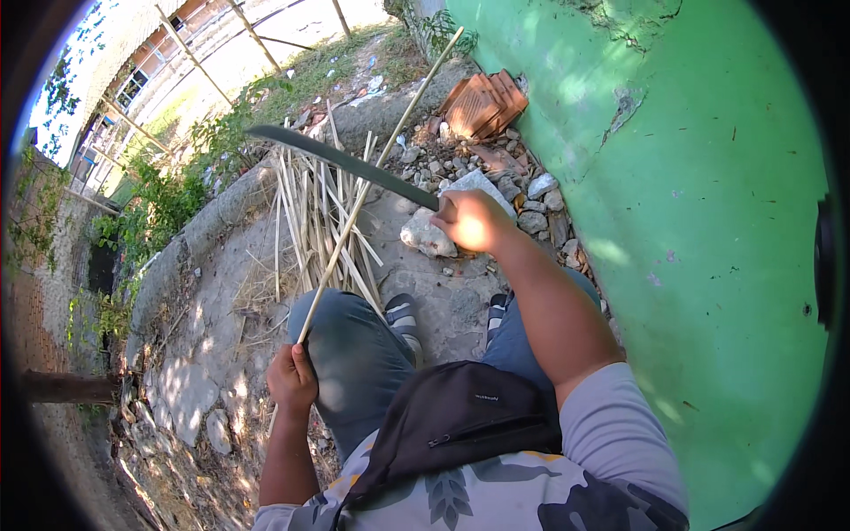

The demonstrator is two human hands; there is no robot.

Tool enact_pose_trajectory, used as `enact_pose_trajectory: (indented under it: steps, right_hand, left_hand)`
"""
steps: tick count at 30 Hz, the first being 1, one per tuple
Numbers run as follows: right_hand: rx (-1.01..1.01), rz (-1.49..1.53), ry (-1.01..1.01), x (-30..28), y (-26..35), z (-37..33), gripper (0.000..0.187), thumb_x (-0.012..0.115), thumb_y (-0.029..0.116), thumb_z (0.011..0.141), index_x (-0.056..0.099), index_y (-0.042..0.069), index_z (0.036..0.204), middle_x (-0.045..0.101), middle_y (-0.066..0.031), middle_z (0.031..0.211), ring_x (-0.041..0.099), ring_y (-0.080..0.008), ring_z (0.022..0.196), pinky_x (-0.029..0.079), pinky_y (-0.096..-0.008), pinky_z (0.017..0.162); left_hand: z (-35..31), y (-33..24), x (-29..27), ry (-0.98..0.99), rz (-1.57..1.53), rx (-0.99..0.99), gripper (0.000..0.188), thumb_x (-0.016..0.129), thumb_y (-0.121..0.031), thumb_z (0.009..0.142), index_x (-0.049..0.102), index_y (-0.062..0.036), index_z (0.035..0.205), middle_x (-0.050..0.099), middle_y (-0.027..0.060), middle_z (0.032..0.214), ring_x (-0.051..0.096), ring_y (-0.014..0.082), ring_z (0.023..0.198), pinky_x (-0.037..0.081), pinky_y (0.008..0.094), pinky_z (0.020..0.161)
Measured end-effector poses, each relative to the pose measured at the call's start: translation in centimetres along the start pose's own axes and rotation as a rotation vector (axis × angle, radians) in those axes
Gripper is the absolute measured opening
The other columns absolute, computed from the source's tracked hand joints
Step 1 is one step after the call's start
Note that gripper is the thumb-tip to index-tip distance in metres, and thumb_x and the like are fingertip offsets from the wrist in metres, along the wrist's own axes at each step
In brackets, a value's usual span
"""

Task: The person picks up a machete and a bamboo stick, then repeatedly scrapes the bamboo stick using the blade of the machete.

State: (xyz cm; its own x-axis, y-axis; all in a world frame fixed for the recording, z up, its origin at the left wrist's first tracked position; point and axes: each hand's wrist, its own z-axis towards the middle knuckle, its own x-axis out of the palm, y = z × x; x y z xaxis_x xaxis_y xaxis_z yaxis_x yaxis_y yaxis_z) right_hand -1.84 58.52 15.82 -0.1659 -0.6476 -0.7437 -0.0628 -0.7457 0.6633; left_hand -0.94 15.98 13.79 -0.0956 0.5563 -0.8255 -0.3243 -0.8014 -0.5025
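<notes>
My right hand point(474, 221) is closed round the handle of a machete point(345, 164), whose long dark blade points to the left and slightly away from me. The blade crosses a long, thin pale stick point(354, 211); whether the two touch I cannot tell. Near my left knee, my left hand point(293, 376) grips this stick close to its lower end, and the stick slants up and away to the right. Beyond my knees, a loose pile of split pale sticks point(310, 226) lies on the ground, partly behind the held stick.
Light stones point(428, 234) and rubble lie just past my feet, with stacked orange roof tiles point(485, 104) farther back. A green wall point(699, 221) rises close on my right. A low stone kerb point(190, 226) curves along the left. A black bag point(469, 411) rests on my lap.
</notes>
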Motion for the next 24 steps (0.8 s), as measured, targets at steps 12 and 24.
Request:
enact_pose_trajectory:
  steps: [12,24]
  right_hand:
    - [-0.255,-0.289,0.164,2.0,3.7,-1.8,0.016,0.075,0.025,0.079,0.068,0.016,0.090,0.072,-0.0101,0.080,0.070,-0.0351,0.077,0.054,-0.0469,0.070]
    - [-0.126,-0.132,0.162,1.6,3.0,-2.2,0.021,0.076,0.030,0.083,0.068,0.012,0.089,0.071,-0.0134,0.083,0.069,-0.0364,0.081,0.054,-0.0469,0.074]
  left_hand:
    - [-0.4,0.0,-0.8,0.002,0.096,0.037,0.041,0.051,-0.037,0.105,0.059,-0.0071,0.078,0.058,0.0183,0.066,0.059,0.0427,0.063,0.042,0.0494,0.056]
    - [-0.2,0.1,-0.8,0.024,0.081,0.004,0.044,0.051,-0.040,0.105,0.055,-0.0066,0.076,0.055,0.0176,0.064,0.056,0.0418,0.060,0.041,0.0485,0.055]
